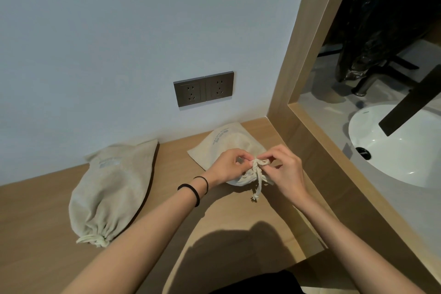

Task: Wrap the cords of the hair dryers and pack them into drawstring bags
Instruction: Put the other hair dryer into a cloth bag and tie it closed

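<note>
beige bag (229, 143) cord (259, 174) pinched by left hand (229, 164), right hand (284, 169) — second bag (112, 188) cinched left, apart.

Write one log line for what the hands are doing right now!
left hand + right hand: tying cord | right bag: cinched | left bag: closed, on counter

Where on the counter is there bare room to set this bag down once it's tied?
Bare wood lies between the closed bag on the left and the bag being tied, below the wall outlets. The near-left counter is also free. The right corner is crowded: both hands, left hand and right hand, work the drawstring.
</note>
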Action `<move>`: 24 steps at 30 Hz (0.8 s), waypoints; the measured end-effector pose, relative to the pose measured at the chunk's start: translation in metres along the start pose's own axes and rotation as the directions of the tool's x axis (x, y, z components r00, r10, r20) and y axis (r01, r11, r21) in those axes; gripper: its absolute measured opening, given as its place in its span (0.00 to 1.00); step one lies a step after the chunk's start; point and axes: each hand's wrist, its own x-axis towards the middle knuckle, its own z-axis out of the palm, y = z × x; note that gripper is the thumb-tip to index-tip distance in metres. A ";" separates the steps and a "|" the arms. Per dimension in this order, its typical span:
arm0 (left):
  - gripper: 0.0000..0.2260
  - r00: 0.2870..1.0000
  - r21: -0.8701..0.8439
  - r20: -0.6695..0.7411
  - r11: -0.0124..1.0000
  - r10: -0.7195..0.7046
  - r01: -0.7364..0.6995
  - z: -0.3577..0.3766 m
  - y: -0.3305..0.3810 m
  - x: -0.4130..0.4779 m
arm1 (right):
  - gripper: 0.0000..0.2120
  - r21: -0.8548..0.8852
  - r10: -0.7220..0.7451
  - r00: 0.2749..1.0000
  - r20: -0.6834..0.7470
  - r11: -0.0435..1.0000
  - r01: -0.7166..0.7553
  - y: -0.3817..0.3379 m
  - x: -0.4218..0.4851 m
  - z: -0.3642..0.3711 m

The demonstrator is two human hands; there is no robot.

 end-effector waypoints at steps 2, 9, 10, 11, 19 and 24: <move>0.08 0.999 0.110 -0.026 0.994 0.027 -0.024 -0.001 0.001 -0.002 | 0.07 0.026 -0.025 1.000 0.017 0.999 0.025 0.000 0.000 -0.004; 0.11 0.977 0.658 -0.068 0.745 0.200 -0.107 -0.025 -0.006 -0.016 | 0.04 0.180 0.327 0.934 0.145 0.919 -0.350 0.008 -0.015 -0.012; 0.10 0.978 0.651 -0.083 0.754 0.192 -0.093 -0.023 -0.007 -0.018 | 0.04 0.227 0.373 0.911 0.174 0.885 -0.406 0.009 -0.017 -0.010; 0.10 0.983 0.583 -0.102 0.810 0.155 -0.068 -0.020 -0.008 -0.020 | 0.04 0.268 0.410 0.889 0.202 0.850 -0.453 0.009 -0.017 -0.009; 0.06 0.916 -0.527 0.272 0.751 -0.295 0.398 -0.017 0.004 -0.023 | 0.10 0.456 0.527 0.728 0.438 0.568 -0.685 -0.009 -0.009 0.003; 0.06 0.910 -0.727 0.244 0.557 -0.336 0.401 -0.010 0.012 -0.028 | 0.10 0.533 0.547 0.545 0.635 0.200 -0.822 -0.008 -0.001 0.003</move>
